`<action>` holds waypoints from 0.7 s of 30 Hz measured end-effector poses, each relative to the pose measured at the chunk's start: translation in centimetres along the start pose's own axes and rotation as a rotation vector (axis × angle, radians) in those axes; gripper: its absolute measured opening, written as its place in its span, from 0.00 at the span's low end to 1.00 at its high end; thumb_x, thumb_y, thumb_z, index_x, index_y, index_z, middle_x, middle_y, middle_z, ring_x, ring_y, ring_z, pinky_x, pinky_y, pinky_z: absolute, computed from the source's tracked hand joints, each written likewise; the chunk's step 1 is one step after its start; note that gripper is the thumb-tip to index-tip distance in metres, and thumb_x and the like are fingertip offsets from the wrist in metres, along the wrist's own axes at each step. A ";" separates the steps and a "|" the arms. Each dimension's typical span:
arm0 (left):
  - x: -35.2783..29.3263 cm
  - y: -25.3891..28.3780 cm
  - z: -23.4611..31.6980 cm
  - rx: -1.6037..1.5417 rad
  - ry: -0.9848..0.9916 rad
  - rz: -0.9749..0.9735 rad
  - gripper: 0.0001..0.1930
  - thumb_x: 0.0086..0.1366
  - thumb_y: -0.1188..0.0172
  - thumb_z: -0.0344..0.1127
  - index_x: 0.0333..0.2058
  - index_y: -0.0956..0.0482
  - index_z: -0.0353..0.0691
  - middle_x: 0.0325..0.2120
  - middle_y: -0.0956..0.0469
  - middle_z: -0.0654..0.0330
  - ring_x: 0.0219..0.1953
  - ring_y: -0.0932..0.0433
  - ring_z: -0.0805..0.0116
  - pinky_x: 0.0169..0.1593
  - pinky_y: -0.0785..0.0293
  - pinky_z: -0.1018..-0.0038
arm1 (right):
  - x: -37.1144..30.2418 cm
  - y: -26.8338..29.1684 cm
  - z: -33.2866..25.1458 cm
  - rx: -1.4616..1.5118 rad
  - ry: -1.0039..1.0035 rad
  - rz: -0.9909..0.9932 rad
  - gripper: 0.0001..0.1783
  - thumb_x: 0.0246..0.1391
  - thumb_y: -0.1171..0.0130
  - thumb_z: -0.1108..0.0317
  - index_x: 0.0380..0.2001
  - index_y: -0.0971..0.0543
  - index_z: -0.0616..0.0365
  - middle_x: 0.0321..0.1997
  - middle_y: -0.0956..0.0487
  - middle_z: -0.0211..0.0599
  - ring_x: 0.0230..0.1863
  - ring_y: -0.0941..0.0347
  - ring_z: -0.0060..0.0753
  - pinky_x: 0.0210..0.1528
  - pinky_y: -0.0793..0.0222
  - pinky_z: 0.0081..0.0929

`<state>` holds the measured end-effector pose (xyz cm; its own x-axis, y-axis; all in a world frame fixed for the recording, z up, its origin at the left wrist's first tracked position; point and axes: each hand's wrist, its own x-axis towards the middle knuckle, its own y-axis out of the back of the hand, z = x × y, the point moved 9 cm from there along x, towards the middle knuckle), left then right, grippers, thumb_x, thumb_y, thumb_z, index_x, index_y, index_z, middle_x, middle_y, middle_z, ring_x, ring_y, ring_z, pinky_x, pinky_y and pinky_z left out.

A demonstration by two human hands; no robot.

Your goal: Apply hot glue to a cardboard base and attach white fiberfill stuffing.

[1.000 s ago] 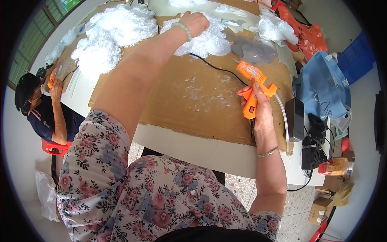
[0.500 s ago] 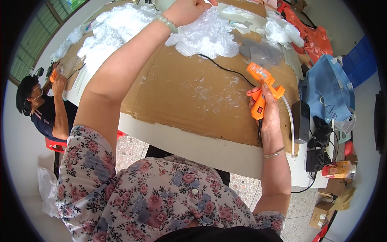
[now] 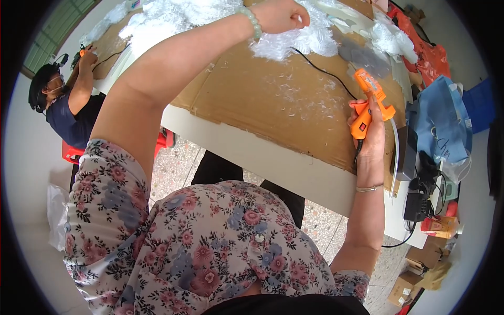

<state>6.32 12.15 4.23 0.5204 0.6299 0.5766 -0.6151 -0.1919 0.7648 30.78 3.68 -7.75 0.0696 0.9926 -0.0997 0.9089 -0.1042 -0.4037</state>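
Note:
My right hand [image 3: 376, 128] is wrapped around an orange hot glue gun [image 3: 369, 84], its nozzle aimed up and away from me. A long clear glue stick [image 3: 395, 152] sticks out of the gun's back end, and a black cord [image 3: 328, 72] trails off across the table. My left hand [image 3: 281, 16] is raised over the far part of the table with its fingers curled in a pinch. Whatever may be between those fingers is too small to make out. Under and beyond it lies a pile of sheer white frilly pieces [image 3: 310, 42].
Brown cardboard [image 3: 247, 100] covers the white table [image 3: 252, 144], with wispy glue strands on it. Grey translucent pieces [image 3: 367, 58] lie at the right. Further right are a blue bag [image 3: 441, 123] and black power adapters [image 3: 415, 205]. A co-worker [image 3: 63, 100] sits at the far left.
My left hand has come down and to the right, its fingers curling closer. The glue gun stays in my right hand. The whole view has shifted and tilted somewhat.

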 end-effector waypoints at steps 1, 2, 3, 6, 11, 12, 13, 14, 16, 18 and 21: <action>0.8 0.9 1.4 0.058 -0.088 0.053 0.07 0.52 0.43 0.33 0.30 0.22 0.42 0.23 0.23 0.51 0.27 0.23 0.57 0.32 0.27 0.69 | 0.0 0.2 0.0 0.002 0.004 0.002 0.16 0.56 0.49 0.57 0.44 0.29 0.54 0.27 0.23 0.39 0.19 0.32 0.22 0.21 0.37 0.18; 1.2 1.6 1.9 0.060 -0.092 0.054 0.07 0.52 0.43 0.33 0.30 0.22 0.42 0.23 0.23 0.51 0.27 0.23 0.57 0.32 0.27 0.69 | 0.1 0.3 0.4 0.017 -0.025 -0.001 0.16 0.56 0.49 0.56 0.42 0.29 0.54 0.27 0.23 0.39 0.19 0.32 0.23 0.21 0.37 0.18; 1.0 2.6 5.1 0.195 -0.264 0.112 0.07 0.52 0.43 0.31 0.31 0.22 0.41 0.22 0.23 0.52 0.23 0.24 0.60 0.29 0.28 0.70 | 0.0 0.6 0.6 0.033 -0.053 0.001 0.15 0.56 0.49 0.56 0.41 0.28 0.55 0.27 0.23 0.40 0.18 0.32 0.23 0.21 0.37 0.18; -1.4 0.6 8.2 0.415 -0.477 0.032 0.12 0.52 0.46 0.30 0.38 0.25 0.46 0.25 0.24 0.58 0.23 0.25 0.64 0.27 0.29 0.69 | -0.2 0.6 0.4 0.002 -0.037 0.003 0.15 0.57 0.50 0.56 0.37 0.28 0.56 0.27 0.23 0.40 0.18 0.33 0.23 0.21 0.37 0.18; -10.5 -4.0 9.8 0.247 -0.618 -0.366 0.17 0.55 0.46 0.33 0.45 0.29 0.47 0.26 0.24 0.62 0.23 0.25 0.62 0.23 0.30 0.69 | -0.4 1.0 0.0 -0.046 -0.012 0.014 0.15 0.57 0.51 0.56 0.35 0.28 0.56 0.27 0.23 0.40 0.19 0.33 0.22 0.21 0.37 0.18; -11.8 -4.0 9.5 0.246 -0.610 -0.373 0.17 0.55 0.46 0.33 0.45 0.29 0.47 0.26 0.24 0.62 0.23 0.25 0.62 0.23 0.30 0.69 | -0.3 0.9 -0.1 -0.069 -0.011 0.000 0.15 0.57 0.51 0.56 0.35 0.28 0.57 0.27 0.23 0.39 0.19 0.33 0.21 0.21 0.37 0.18; -12.2 -2.9 8.3 0.160 -0.474 -0.269 0.15 0.56 0.45 0.34 0.43 0.27 0.46 0.25 0.24 0.60 0.23 0.24 0.62 0.24 0.30 0.69 | -0.2 0.7 0.1 -0.065 -0.023 -0.004 0.15 0.57 0.51 0.56 0.35 0.28 0.57 0.27 0.23 0.39 0.19 0.33 0.21 0.21 0.37 0.18; -12.6 -1.8 6.8 0.077 -0.337 -0.164 0.13 0.56 0.44 0.35 0.41 0.25 0.45 0.25 0.23 0.59 0.23 0.24 0.62 0.24 0.29 0.70 | -0.1 0.7 0.1 -0.064 -0.033 -0.004 0.15 0.57 0.51 0.55 0.35 0.28 0.57 0.27 0.24 0.39 0.19 0.33 0.21 0.22 0.38 0.17; -13.7 -0.1 3.1 -0.001 -0.079 -0.003 0.11 0.57 0.43 0.36 0.38 0.23 0.43 0.24 0.23 0.58 0.24 0.24 0.62 0.27 0.28 0.70 | 0.0 0.5 0.1 -0.067 -0.050 -0.007 0.15 0.57 0.50 0.55 0.35 0.28 0.57 0.27 0.24 0.39 0.20 0.33 0.20 0.22 0.38 0.17; -14.7 1.3 -0.6 -0.073 0.183 0.171 0.09 0.57 0.42 0.38 0.35 0.21 0.42 0.23 0.23 0.56 0.25 0.23 0.62 0.29 0.28 0.71 | -0.1 0.6 -0.1 -0.058 -0.055 0.007 0.16 0.56 0.50 0.55 0.34 0.28 0.58 0.27 0.24 0.40 0.20 0.34 0.20 0.23 0.38 0.16; -15.9 0.4 -3.9 0.039 0.458 0.066 0.13 0.54 0.40 0.44 0.30 0.21 0.40 0.23 0.22 0.57 0.26 0.23 0.60 0.32 0.28 0.70 | -0.1 1.0 -0.1 -0.069 -0.036 0.006 0.16 0.56 0.49 0.55 0.34 0.28 0.59 0.29 0.24 0.41 0.21 0.34 0.20 0.23 0.39 0.16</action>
<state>-4.53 5.02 -5.76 0.1603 0.8812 0.4447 -0.6106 -0.2654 0.7461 31.75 3.47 -8.02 0.0618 0.9889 -0.1352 0.9347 -0.1048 -0.3396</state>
